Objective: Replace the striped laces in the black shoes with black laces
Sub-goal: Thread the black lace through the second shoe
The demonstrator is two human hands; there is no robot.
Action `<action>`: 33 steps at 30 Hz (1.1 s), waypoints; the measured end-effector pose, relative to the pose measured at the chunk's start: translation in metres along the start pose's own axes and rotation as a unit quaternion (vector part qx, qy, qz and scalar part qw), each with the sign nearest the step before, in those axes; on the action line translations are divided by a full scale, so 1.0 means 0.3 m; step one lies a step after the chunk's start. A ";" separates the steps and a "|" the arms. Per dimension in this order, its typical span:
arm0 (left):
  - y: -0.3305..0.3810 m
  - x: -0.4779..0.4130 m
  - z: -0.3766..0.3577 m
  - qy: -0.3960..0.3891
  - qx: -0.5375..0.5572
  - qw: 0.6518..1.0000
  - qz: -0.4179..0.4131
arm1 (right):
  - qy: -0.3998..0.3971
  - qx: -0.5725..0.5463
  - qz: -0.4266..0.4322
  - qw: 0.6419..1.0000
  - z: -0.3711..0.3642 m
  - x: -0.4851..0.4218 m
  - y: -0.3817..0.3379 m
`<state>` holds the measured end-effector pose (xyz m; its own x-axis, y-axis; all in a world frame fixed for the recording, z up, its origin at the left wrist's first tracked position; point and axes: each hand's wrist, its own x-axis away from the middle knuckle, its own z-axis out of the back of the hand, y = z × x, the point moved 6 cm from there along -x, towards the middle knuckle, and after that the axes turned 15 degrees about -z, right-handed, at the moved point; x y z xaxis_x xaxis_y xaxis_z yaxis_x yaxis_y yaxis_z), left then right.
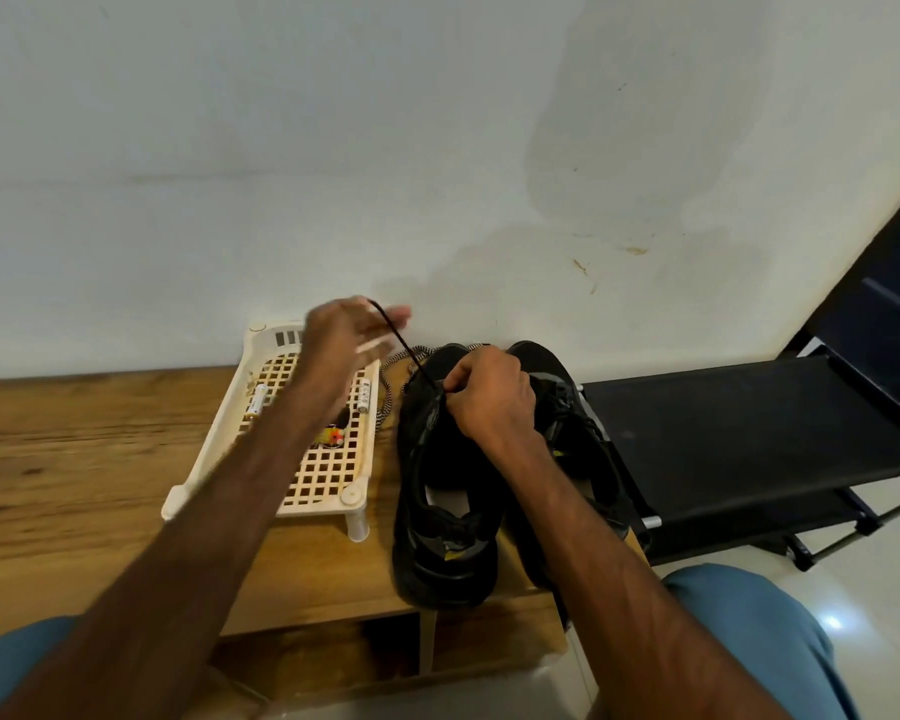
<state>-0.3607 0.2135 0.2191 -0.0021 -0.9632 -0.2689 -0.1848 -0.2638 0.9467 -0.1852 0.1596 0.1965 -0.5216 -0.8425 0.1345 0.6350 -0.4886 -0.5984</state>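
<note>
Right hand, fingers curled, pinches the thin black lace at the black mesh shoe mid-frame, anchoring it; the lace runs taut up-left to the blurred left hand, grip unclear; black-and-white striped lace lies loose just left

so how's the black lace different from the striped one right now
The black lace is plain black; the striped lace is black-and-white. The black lace runs taut from the left black shoe up to the left hand, with the right hand pinching it at the shoe; the striped lace lies slack and untouched on the wooden table beside the white tray. Both are thin cords.
</note>
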 end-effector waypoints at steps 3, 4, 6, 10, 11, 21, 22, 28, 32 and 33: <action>0.054 -0.029 0.050 0.047 0.280 0.958 0.032 | -0.011 -0.001 0.017 1.000 -0.001 0.003 -0.006; 0.053 -0.021 0.052 0.026 0.225 0.973 0.031 | -0.013 0.001 0.025 1.000 0.001 0.006 -0.012; 0.031 0.016 0.025 -0.079 -0.105 0.991 -0.028 | -0.011 0.005 0.039 0.999 0.014 0.008 -0.019; -0.072 0.107 -0.082 -0.257 -0.581 0.756 -0.159 | 0.008 0.005 0.064 0.998 0.067 0.011 -0.017; -0.062 0.099 -0.084 -0.237 -0.596 0.749 -0.168 | 0.012 0.003 0.070 0.997 0.082 0.011 -0.014; 0.154 -0.016 0.013 -0.077 -0.070 0.993 -0.061 | 0.004 -0.013 0.060 0.998 0.151 -0.020 0.054; 0.171 -0.023 0.023 -0.071 -0.031 0.996 -0.052 | 0.003 -0.012 0.058 0.998 0.151 -0.020 0.060; 0.023 0.044 -0.008 -0.129 -0.274 0.953 -0.009 | 0.005 -0.044 0.044 0.998 0.147 -0.018 0.079; -0.058 0.105 -0.045 -0.178 -0.435 0.880 -0.072 | 0.008 -0.107 0.042 0.993 0.167 -0.016 0.089; -0.063 0.109 -0.047 -0.177 -0.444 0.876 -0.066 | 0.011 -0.121 0.042 0.992 0.174 -0.016 0.093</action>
<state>-0.3435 0.1863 0.1950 -0.3712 -0.8867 -0.2755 0.6312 -0.4586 0.6255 -0.1351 0.1383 0.2205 -0.4875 -0.8711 0.0602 0.5223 -0.3462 -0.7793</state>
